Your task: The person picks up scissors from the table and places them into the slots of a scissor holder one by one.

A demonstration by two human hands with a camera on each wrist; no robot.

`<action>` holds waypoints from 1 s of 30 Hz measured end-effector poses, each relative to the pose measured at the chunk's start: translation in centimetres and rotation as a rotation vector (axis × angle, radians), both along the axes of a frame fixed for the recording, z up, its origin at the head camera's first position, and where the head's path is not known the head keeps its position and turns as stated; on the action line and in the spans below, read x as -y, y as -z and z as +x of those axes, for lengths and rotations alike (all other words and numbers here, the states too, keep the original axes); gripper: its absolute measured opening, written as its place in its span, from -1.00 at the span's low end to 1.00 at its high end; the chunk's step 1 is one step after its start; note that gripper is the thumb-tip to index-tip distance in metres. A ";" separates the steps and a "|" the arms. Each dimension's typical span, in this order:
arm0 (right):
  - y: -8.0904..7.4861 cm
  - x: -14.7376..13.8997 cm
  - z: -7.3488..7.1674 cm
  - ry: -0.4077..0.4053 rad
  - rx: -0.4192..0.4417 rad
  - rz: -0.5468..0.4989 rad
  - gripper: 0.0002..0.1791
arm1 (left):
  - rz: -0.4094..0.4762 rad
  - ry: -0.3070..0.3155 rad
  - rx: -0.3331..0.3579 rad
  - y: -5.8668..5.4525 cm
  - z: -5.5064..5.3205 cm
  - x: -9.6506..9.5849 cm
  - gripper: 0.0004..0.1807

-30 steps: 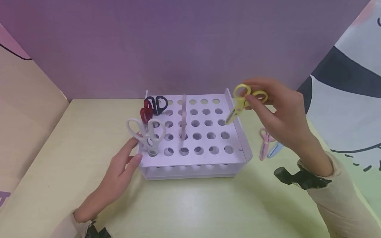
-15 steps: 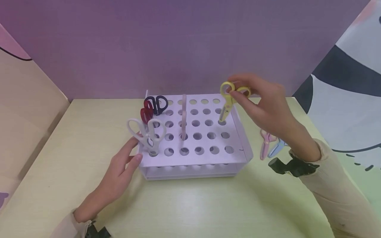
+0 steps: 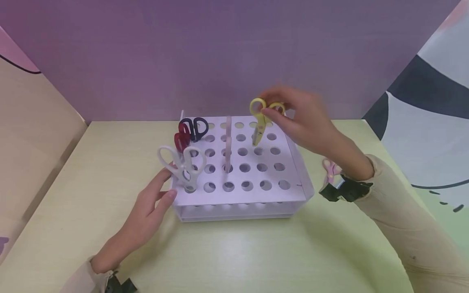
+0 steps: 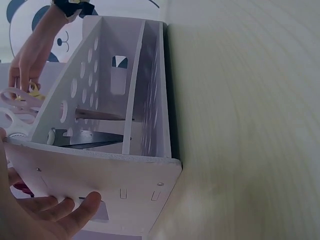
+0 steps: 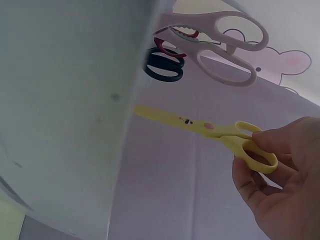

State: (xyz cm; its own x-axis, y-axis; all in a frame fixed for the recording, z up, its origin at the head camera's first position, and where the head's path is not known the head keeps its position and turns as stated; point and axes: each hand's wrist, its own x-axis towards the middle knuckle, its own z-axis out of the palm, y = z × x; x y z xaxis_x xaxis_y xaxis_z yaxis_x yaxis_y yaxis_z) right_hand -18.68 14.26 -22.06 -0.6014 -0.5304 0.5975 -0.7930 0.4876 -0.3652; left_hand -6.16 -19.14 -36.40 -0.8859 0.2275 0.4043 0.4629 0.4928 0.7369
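A white tiered rack (image 3: 272,194) with rows of round holes stands on the table. My left hand (image 3: 148,211) rests against its left side, fingers lying on the side panel (image 4: 145,195) and thumb near the top edge. My right hand (image 3: 302,118) pinches yellow scissors (image 3: 259,128) by their handle loops, blades pointing down over the rack's back right holes. The right wrist view shows thumb and fingers at the loops of these scissors (image 5: 210,128). White scissors (image 3: 185,169), red scissors (image 3: 182,138) and black scissors (image 3: 195,129) stand in the rack's leftmost holes.
A pale upright stick (image 3: 228,146) stands in a middle hole. Pink scissors (image 3: 331,167) lie on the table right of the rack, partly hidden by the right wrist strap (image 3: 346,189). A purple wall (image 3: 234,57) rises behind the rack.
My right hand has carried the yellow scissors leftward from the rack's right edge to over its holes, their blades turning more upright. The left hand stays put.
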 end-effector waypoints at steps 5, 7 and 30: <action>-0.2 0.9 -0.6 -0.002 0.031 0.042 -0.71 | 0.002 0.004 -0.002 0.0 0.0 0.0 -0.39; -0.4 1.2 -0.9 -0.013 0.031 0.057 -0.71 | 0.005 0.007 -0.006 0.0 0.0 0.0 -0.39; -1.5 6.5 -4.0 -0.070 0.177 0.235 -0.79 | 0.011 0.004 -0.009 0.2 0.1 -0.3 -0.39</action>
State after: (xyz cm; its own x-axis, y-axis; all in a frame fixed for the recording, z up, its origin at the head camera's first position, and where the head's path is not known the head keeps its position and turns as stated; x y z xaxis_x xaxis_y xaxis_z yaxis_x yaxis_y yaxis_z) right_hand -22.69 7.73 -20.53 -0.6421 -0.6858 0.3426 -0.7619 0.5215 -0.3842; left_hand -6.11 -18.82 -36.56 -0.8814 0.2262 0.4148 0.4713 0.4830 0.7380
